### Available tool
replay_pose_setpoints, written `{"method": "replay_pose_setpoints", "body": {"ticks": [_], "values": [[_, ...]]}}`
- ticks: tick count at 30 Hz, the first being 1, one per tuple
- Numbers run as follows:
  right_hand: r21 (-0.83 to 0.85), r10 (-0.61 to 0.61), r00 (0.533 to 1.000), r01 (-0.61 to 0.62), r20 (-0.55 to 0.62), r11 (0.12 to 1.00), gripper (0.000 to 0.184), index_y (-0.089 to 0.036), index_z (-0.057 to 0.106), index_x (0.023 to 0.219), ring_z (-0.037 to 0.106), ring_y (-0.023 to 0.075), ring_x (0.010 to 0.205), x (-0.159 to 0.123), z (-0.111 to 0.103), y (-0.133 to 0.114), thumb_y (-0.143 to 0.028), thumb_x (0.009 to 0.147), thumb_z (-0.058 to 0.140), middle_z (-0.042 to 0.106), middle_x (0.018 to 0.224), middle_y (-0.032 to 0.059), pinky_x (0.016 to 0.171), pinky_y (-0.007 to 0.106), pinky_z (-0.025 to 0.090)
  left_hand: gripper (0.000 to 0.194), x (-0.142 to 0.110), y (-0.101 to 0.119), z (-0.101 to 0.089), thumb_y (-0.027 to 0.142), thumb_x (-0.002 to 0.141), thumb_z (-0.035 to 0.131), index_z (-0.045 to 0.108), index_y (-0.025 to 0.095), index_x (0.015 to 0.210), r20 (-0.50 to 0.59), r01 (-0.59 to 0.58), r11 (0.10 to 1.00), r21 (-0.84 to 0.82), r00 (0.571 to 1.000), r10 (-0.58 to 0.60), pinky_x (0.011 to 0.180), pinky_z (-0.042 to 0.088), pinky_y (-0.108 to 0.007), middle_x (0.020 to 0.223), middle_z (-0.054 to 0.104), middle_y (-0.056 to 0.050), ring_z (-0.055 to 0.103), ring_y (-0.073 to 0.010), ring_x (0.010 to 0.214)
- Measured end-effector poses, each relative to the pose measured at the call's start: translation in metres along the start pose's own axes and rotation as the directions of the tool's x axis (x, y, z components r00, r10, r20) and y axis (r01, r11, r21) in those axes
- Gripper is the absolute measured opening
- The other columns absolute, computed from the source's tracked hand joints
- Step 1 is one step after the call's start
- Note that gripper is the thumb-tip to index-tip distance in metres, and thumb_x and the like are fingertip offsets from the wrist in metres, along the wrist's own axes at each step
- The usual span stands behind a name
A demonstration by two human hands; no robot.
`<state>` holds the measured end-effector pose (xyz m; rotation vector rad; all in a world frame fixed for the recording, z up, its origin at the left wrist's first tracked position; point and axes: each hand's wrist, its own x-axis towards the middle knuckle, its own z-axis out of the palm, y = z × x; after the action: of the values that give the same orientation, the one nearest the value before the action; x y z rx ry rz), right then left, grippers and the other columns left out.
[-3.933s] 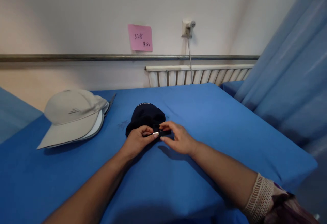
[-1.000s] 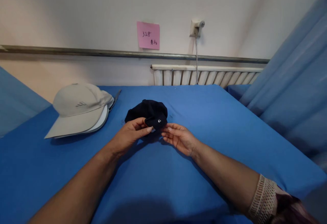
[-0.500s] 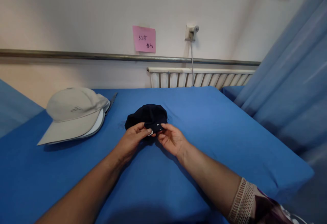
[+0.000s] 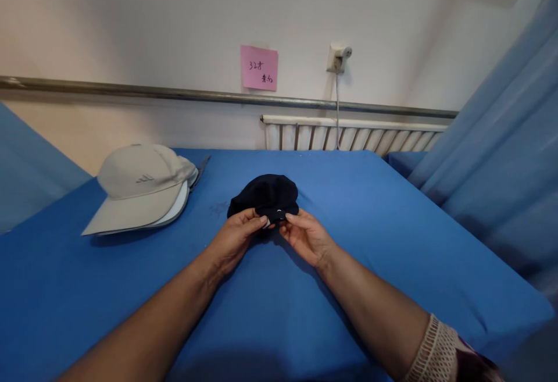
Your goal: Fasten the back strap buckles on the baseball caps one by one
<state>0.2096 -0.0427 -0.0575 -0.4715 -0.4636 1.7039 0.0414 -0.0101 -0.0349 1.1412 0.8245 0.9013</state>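
Both hands hold a black cap (image 4: 267,192) low over the middle of the blue-covered table. My left hand (image 4: 238,234) pinches its near edge between thumb and fingers, beside a small white tag (image 4: 267,224). At the right end of that same edge, my right hand (image 4: 307,235) grips with thumb and fingertips. A small pale curved mark shows on the fabric between the two thumbs. The cap's underside is hidden from me.
To the left, a beige baseball cap (image 4: 137,172) lies on top of other caps. Behind the blue-covered table (image 4: 370,196) are a radiator (image 4: 305,133), a metal rail (image 4: 174,93), a pink note (image 4: 258,68) and a plugged socket (image 4: 337,58). A blue curtain (image 4: 501,138) hangs at right.
The view has swung slightly left, so everything sits further right in the picture. Both hands keep their hold on the black cap, whose near edge now looks flatter.
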Motion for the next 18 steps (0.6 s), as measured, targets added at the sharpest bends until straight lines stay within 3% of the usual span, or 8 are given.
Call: {"method": "replay_pose_setpoints", "body": {"ticks": [3, 7, 13, 18], "values": [[-0.097, -0.022, 0.999, 0.018, -0.032, 0.995, 0.023, -0.016, 0.067, 0.085, 0.06, 0.0081, 0.068, -0.0016, 0.0013, 0.0026, -0.014, 0.067, 0.081, 0.067, 0.077, -0.0017, 0.064, 0.018, 0.048, 0.021, -0.0008, 0.0032, -0.0014, 0.029, 0.074, 0.077, 0.071, 0.016, 0.089, 0.007, -0.029, 0.999, 0.018, 1.0, 0.029, 0.078, 0.044, -0.028, 0.084, 0.069, -0.004, 0.06, -0.0152, 0.079], [-0.185, -0.04, 0.996, 0.025, -0.081, 0.982, 0.028, -0.017, 0.065, 0.081, 0.056, 0.0071, 0.06, 0.0006, 0.0008, 0.0075, -0.025, 0.064, 0.085, 0.063, 0.069, -0.0034, 0.057, 0.018, 0.045, 0.036, -0.0037, 0.0059, -0.0006, 0.029, 0.071, 0.08, 0.069, 0.018, 0.104, 0.074, 0.02, 0.996, 0.083, 0.997, -0.027, 0.081, 0.046, -0.03, 0.094, 0.07, -0.006, 0.063, -0.018, 0.087], [-0.173, -0.003, 0.975, -0.037, -0.222, 0.984, 0.031, -0.016, 0.062, 0.076, 0.056, 0.0075, 0.056, -0.0004, -0.0016, 0.0104, -0.032, 0.065, 0.086, 0.063, 0.066, -0.0027, 0.055, 0.021, 0.046, 0.036, -0.003, -0.0009, 0.0039, 0.029, 0.064, 0.084, 0.069, 0.017, 0.095, -0.007, -0.003, 0.992, 0.128, 1.0, 0.004, 0.073, 0.047, -0.029, 0.085, 0.069, -0.003, 0.062, -0.0158, 0.076], [-0.098, 0.061, 0.98, -0.081, -0.188, 0.992, 0.029, -0.015, 0.065, 0.081, 0.064, 0.0103, 0.071, -0.0069, -0.0028, 0.0088, -0.023, 0.064, 0.087, 0.067, 0.077, -0.0002, 0.069, 0.023, 0.052, 0.028, -0.0023, 0.0021, 0.0019, 0.028, 0.066, 0.082, 0.07, 0.016, 0.088, -0.04, 0.005, 0.986, 0.166, 0.999, 0.001, 0.071, 0.045, -0.028, 0.083, 0.067, -0.004, 0.059, -0.015, 0.075]]}}
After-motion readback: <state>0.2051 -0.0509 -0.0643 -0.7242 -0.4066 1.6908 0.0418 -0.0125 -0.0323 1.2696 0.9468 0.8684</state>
